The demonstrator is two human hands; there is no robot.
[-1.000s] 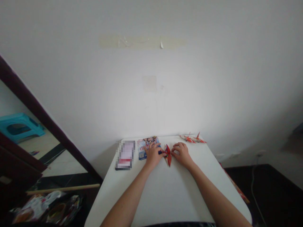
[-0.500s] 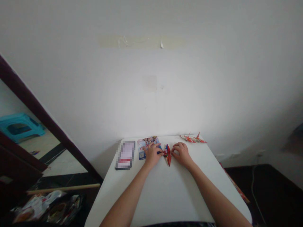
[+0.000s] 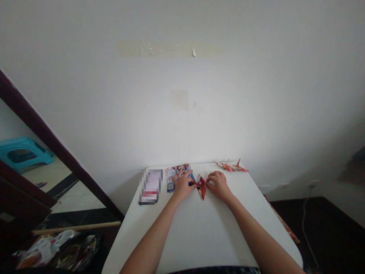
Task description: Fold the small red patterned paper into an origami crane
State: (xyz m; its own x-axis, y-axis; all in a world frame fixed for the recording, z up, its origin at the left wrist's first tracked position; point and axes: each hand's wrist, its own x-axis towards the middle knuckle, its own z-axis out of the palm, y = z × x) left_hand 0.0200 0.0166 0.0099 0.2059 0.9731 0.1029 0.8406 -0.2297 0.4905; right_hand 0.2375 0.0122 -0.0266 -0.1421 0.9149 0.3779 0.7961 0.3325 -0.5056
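Observation:
A small red, patterned piece of folded paper (image 3: 202, 189) lies on the white table between my hands, its pointed end toward me. My left hand (image 3: 183, 185) pinches its left edge between thumb and fingertips, the other fingers lying over a colourful printed sheet. From the opposite side, my right hand (image 3: 218, 183) holds the right edge in a pinch, its fingers curled. Parts of the paper's edges are hidden under my fingertips. Beyond my right hand, red-and-white folded paper cranes (image 3: 232, 166) rest near the wall.
Left of my left hand are the blue printed sheets (image 3: 171, 187) and a phone (image 3: 151, 186), its screen blurred. The white table (image 3: 199, 236) meets the wall at its far edge. A blue stool (image 3: 25, 152) and bags (image 3: 54, 249) are at the left.
Both hands stay at the folded paper, which has shifted or turned very slightly, showing a little less of its blue part. The other things on the table stay put.

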